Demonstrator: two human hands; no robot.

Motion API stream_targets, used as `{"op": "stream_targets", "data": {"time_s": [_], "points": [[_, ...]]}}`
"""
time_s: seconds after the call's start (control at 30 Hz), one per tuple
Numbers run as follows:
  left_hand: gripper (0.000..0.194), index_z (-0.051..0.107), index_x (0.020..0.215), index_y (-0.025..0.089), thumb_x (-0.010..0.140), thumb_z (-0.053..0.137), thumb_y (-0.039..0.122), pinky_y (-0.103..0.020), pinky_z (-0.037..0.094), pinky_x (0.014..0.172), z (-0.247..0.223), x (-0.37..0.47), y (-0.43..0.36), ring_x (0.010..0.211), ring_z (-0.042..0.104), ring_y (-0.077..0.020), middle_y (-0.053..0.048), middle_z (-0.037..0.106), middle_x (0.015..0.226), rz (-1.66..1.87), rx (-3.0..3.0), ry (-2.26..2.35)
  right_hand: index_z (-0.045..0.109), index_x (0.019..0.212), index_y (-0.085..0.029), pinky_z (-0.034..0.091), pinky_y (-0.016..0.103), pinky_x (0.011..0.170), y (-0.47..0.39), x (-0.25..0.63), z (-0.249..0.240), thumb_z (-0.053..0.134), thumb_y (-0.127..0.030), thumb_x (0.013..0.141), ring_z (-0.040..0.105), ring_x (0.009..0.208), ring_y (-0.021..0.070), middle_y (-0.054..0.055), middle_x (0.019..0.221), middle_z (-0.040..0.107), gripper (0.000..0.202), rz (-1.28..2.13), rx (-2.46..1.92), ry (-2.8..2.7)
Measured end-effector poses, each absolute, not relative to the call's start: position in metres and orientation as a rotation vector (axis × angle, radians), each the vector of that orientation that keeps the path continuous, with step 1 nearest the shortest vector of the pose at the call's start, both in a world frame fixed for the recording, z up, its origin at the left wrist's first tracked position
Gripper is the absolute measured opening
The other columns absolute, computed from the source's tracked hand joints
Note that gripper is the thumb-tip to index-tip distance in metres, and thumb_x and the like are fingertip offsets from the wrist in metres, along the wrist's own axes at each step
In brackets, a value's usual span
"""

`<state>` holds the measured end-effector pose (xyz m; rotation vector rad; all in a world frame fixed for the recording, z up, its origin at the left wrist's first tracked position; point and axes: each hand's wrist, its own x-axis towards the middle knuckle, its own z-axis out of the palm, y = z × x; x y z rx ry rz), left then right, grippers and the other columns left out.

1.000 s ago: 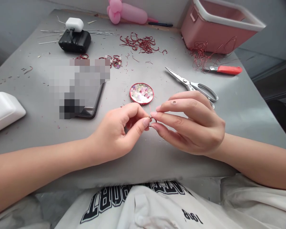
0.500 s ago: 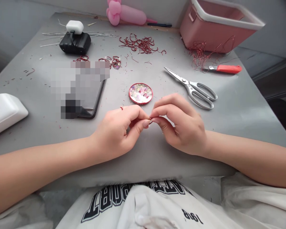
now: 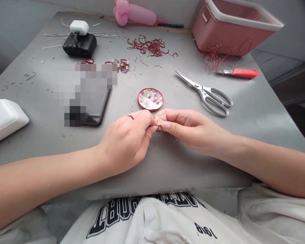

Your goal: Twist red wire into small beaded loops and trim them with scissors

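The left hand [image 3: 125, 140] and the right hand [image 3: 197, 132] meet at their fingertips over the gray worktop [image 3: 165, 162], each with its grip pinched close on a tiny dark red cord [image 3: 158, 130], mostly hidden by the fingers. Just past the hands sits a small round dish [image 3: 150, 109] with a red rim, full of pale and pink beads [image 3: 149, 97]. Silver scissors [image 3: 202, 91] lie open a little near the right hand, and a heap of red cord bits [image 3: 151, 46] lies farther back.
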<state>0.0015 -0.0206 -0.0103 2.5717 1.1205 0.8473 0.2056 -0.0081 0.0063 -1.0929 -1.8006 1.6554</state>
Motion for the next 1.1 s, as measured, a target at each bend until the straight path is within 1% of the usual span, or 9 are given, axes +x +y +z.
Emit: {"op": "stream_targets", "data": {"time_s": [0.1, 0.23, 0.43, 0.6, 0.8, 0.9, 0.97, 1.03, 1.1], "points": [[0.015, 0.052, 0.083, 0.021, 0.095, 0.044, 0.018, -0.029, 0.044, 0.062, -0.007, 0.0, -0.017, 0.058, 0.058, -0.0148, 0.0, 0.067, 0.071, 0.847, 2.444, 1.137, 0.064, 0.092, -0.018, 0.052, 0.033, 0.087, -0.006, 0.206, 0.004, 0.063, -0.041, 0.094, 0.061, 0.095, 0.0175, 0.006, 0.098, 0.065, 0.023, 1.582, -1.023, -1.776], [0.015, 0.052, 0.081, 0.021, 0.094, 0.046, 0.02, -0.03, 0.044, 0.066, -0.004, 0.0, -0.014, 0.057, 0.057, -0.0131, 0.003, 0.066, 0.068, 0.772, 2.281, 1.139, 0.067, 0.093, -0.021, 0.054, 0.034, 0.081, -0.006, 0.207, -0.001, 0.064, -0.023, 0.088, 0.063, 0.095, 0.018, 0.007, 0.104, 0.066, 0.006, 1.224, -0.992, -1.894], [0.014, 0.052, 0.083, 0.021, 0.094, 0.045, 0.017, -0.035, 0.041, 0.078, -0.009, 0.001, -0.016, 0.061, 0.054, -0.0156, 0.003, 0.063, 0.067, 0.784, 2.42, 1.067, 0.064, 0.08, -0.02, 0.052, 0.031, 0.075, -0.012, 0.204, -0.003, 0.062, -0.013, 0.082, 0.062, 0.087, 0.0162, 0.004, 0.092, 0.064, 0.008, 1.014, -1.017, -1.991], [0.015, 0.052, 0.084, 0.019, 0.096, 0.042, 0.016, -0.039, 0.039, 0.08, -0.016, -0.001, -0.017, 0.059, 0.052, -0.0174, 0.0, 0.064, 0.07, 0.863, 2.608, 1.083, 0.066, 0.086, -0.019, 0.053, 0.031, 0.074, -0.014, 0.205, -0.001, 0.06, -0.017, 0.088, 0.061, 0.088, 0.0161, 0.005, 0.096, 0.062, 0.007, 1.092, -1.022, -2.013], [0.014, 0.051, 0.088, 0.02, 0.094, 0.041, 0.013, -0.039, 0.042, 0.079, -0.017, 0.001, -0.021, 0.073, 0.064, -0.0215, -0.005, 0.07, 0.08, 0.913, 2.698, 1.086, 0.065, 0.086, -0.017, 0.054, 0.035, 0.088, -0.004, 0.211, 0.007, 0.059, -0.026, 0.092, 0.061, 0.096, 0.0174, 0.008, 0.104, 0.062, 0.012, 1.519, -1.031, -1.969], [0.014, 0.051, 0.087, 0.021, 0.095, 0.04, 0.015, -0.039, 0.043, 0.079, -0.016, 0.002, -0.02, 0.073, 0.063, -0.0218, -0.005, 0.069, 0.08, 0.912, 2.674, 1.103, 0.063, 0.086, -0.017, 0.054, 0.034, 0.084, -0.002, 0.211, 0.01, 0.06, -0.032, 0.093, 0.062, 0.093, 0.0175, 0.007, 0.1, 0.065, 0.017, 1.629, -1.02, -1.925], [0.015, 0.051, 0.085, 0.021, 0.095, 0.04, 0.017, -0.039, 0.043, 0.08, -0.015, 0.001, -0.018, 0.069, 0.06, -0.0202, -0.003, 0.067, 0.077, 0.886, 2.62, 1.115, 0.065, 0.086, -0.019, 0.055, 0.036, 0.084, -0.003, 0.211, 0.008, 0.062, -0.032, 0.093, 0.064, 0.095, 0.0191, 0.006, 0.1, 0.068, 0.014, 1.453, -1.03, -1.972], [0.014, 0.051, 0.085, 0.021, 0.095, 0.042, 0.018, -0.037, 0.042, 0.08, -0.014, 0.001, -0.016, 0.065, 0.057, -0.0182, 0.0, 0.065, 0.074, 0.836, 2.537, 1.109, 0.067, 0.087, -0.022, 0.054, 0.04, 0.089, -0.006, 0.21, 0.005, 0.063, -0.025, 0.091, 0.064, 0.1, 0.0207, 0.005, 0.101, 0.07, 0.006, 1.056, -1.001, -2.086], [0.013, 0.051, 0.086, 0.021, 0.095, 0.043, 0.018, -0.036, 0.041, 0.081, -0.013, 0.001, -0.015, 0.065, 0.056, -0.0171, 0.001, 0.064, 0.071, 0.797, 2.472, 1.081, 0.068, 0.087, -0.025, 0.052, 0.044, 0.094, -0.009, 0.21, 0.002, 0.063, -0.017, 0.089, 0.063, 0.102, 0.0219, 0.004, 0.101, 0.071, 0.009, 0.588, -0.911, -2.202]]}}
